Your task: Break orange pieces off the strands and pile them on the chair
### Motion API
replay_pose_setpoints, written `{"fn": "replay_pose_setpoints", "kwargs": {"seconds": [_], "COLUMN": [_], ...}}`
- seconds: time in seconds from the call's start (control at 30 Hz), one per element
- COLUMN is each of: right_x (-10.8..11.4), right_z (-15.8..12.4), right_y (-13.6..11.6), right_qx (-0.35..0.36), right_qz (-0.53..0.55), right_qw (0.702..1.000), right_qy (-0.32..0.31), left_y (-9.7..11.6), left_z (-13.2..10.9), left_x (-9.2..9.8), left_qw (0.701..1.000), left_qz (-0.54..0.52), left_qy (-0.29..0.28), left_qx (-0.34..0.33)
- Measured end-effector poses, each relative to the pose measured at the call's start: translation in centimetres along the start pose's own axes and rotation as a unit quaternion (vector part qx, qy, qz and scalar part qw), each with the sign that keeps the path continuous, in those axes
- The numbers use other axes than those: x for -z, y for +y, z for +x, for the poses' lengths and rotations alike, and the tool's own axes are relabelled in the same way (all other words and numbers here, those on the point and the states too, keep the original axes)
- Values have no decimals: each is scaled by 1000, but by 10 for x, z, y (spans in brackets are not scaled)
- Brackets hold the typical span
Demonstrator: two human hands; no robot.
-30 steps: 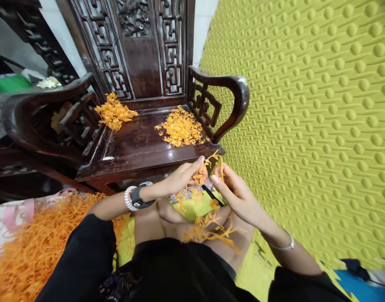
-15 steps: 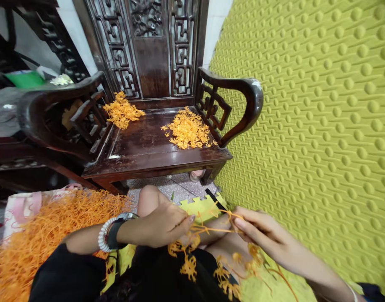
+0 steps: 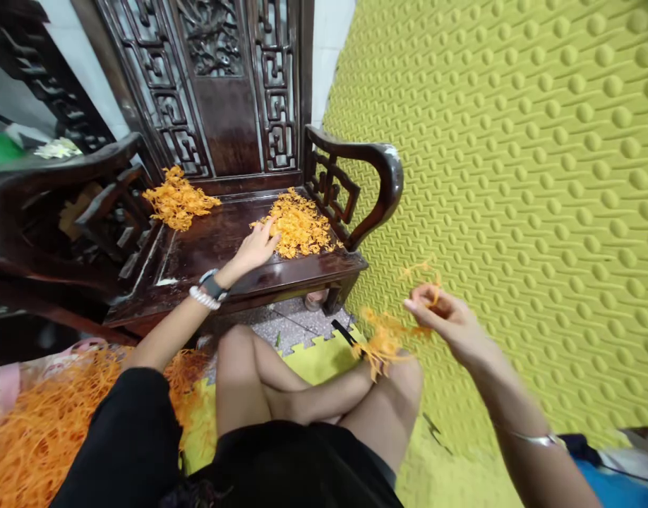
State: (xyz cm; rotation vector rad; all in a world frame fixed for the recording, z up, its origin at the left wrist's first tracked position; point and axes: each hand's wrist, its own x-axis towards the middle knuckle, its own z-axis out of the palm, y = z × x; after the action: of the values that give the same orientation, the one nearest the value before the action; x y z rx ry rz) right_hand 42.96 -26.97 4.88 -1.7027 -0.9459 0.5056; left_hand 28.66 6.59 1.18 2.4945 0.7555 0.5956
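My left hand point(image 3: 258, 245) reaches over the dark wooden chair seat, its fingers apart at the left edge of a pile of small orange pieces point(image 3: 303, 229). Whether its fingertips touch a piece is unclear. My right hand point(image 3: 435, 310) is raised over my right knee, fingers closed on an orange strand point(image 3: 438, 279). Frilly orange pieces point(image 3: 380, 339) hang beside and below it, blurred by motion. A second orange pile point(image 3: 178, 201) lies at the seat's back left.
The wooden chair point(image 3: 260, 279) has curved armrests on both sides. A heap of orange strands point(image 3: 49, 423) lies at the lower left. The yellow bumpy mat point(image 3: 514, 212) rises along the right. My crossed legs are in front.
My left hand has left the strand and moved forward to the right pile on the seat. My right hand has lifted with the orange strand. The view has shifted to the right.
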Motion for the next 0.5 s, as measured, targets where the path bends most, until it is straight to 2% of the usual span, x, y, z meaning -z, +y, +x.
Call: {"fn": "replay_pose_setpoints", "kwargs": {"seconds": [0.07,0.13,0.2,0.23,0.27,0.33,0.37,0.4,0.43,0.5], "right_x": [-8,-11,-15,-17,-20,-26,-29,-31,-33,-34], "right_z": [3,3,2,1,0,0,-1,-2,-3,-6], "right_y": [-2,-7,-12,-15,-17,-21,-21,-22,-22,-21], "right_qx": [14,31,47,55,63,83,92,100,107,112], "right_qz": [13,27,32,29,24,12,4,-6,-22,-77], "right_qw": [1000,999,998,998,998,996,996,995,993,989], "right_qy": [16,30,24,15,7,1,6,18,34,64], "left_y": [5,17,37,49,62,86,97,105,110,115], "left_z": [29,41,31,20,4,-32,-50,-66,-80,-96], "left_x": [-9,-16,-23,-25,-28,-32,-33,-34,-34,-32], "left_qw": [999,999,997,990,972,902,867,847,839,848], "left_qz": [42,44,-27,-90,-165,-296,-332,-341,-336,-308], "left_qy": [-20,13,48,28,-20,-184,-253,-300,-331,-357], "left_qx": [21,14,-55,-109,-169,-255,-274,-278,-272,-244]}}
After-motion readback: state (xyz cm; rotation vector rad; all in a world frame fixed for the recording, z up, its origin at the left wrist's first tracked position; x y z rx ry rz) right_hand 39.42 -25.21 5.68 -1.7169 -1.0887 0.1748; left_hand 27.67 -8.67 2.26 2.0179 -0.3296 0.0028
